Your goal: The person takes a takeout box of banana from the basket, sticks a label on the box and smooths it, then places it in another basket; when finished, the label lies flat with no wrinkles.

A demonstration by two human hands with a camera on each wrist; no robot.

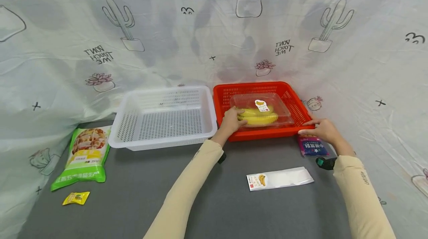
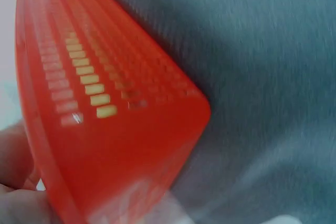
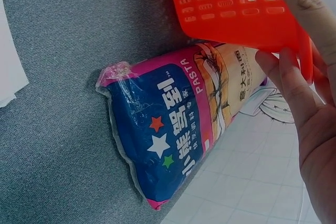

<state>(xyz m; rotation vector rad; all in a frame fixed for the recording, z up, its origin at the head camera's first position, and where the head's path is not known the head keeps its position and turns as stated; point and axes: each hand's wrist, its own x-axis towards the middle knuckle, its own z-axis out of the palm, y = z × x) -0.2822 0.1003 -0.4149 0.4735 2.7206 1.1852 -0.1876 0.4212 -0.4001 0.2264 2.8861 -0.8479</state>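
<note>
A clear plastic box of bananas (image 1: pixel 259 119) with a banana sticker lies in the red basket (image 1: pixel 264 135). My left hand (image 1: pixel 230 121) reaches over the basket's front left corner and grips the left end of the box. In the left wrist view, parts of its fingers (image 2: pixel 16 156) show behind the red rim; their tips are hidden. My right hand (image 1: pixel 322 131) holds the basket's front right corner, with fingers above and below the rim. A blue and pink pasta bag (image 3: pixel 152 124) lies under that corner, partly covered in the head view.
Left of the red basket stands a white basket (image 1: pixel 170 122). A green and yellow food bag (image 1: pixel 85 155) and a small yellow packet (image 1: pixel 76 198) lie at the far left. A white sleeve with a banana print (image 1: pixel 281 179) lies in front. A patterned curtain (image 1: pixel 200 38) hangs behind.
</note>
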